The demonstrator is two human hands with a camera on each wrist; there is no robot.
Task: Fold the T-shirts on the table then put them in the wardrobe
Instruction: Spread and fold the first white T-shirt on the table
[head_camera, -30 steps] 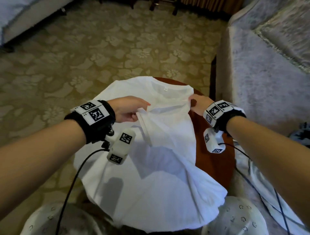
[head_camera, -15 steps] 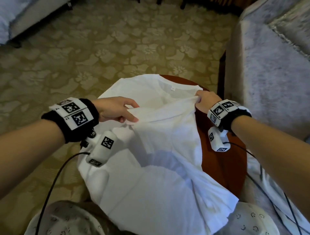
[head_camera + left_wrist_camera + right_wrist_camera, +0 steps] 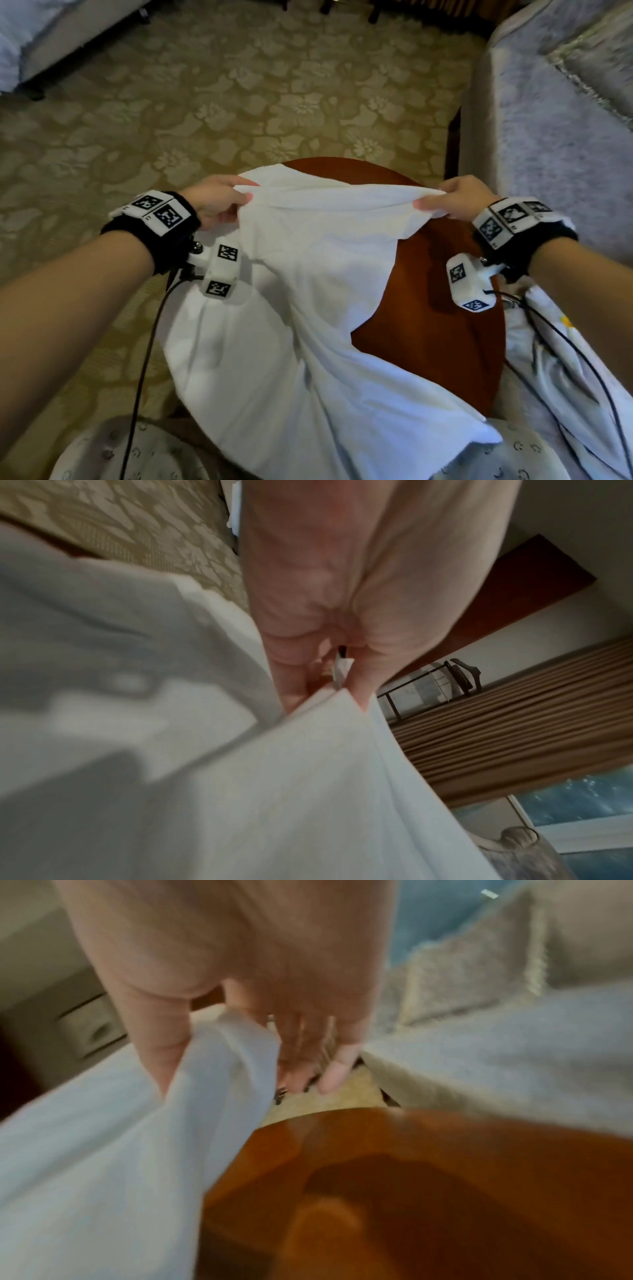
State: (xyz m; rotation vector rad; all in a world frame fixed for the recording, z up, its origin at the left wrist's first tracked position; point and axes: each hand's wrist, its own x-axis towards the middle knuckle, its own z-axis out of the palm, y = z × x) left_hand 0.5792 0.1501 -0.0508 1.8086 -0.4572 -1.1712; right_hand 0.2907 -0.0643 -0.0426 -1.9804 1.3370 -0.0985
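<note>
A white T-shirt (image 3: 308,308) lies spread over a round reddish-brown wooden counter (image 3: 445,308), its far edge lifted and stretched taut between two bare hands. The left hand (image 3: 215,202) pinches the far left corner of the cloth, thumb and fingers (image 3: 363,693) closed on a folded edge. The right hand (image 3: 459,198) grips the far right corner, with the thumb on one side of the bunched fabric and the fingers (image 3: 337,1069) curled on the other. From both sets of fingers the shirt slopes down and back toward the person, draping over the near rim of the counter. Bare wood shows below and just inside the right hand, and a small arc of it shows beyond the raised edge. Both wrists wear black bands carrying white blocks with square black-and-white markers, and dark cables trail from them. To the right of the right hand stands a bed (image 3: 548,120) with a grey cover. Beyond the fingers lies a tan carpet (image 3: 239,85) with a flower pattern
</note>
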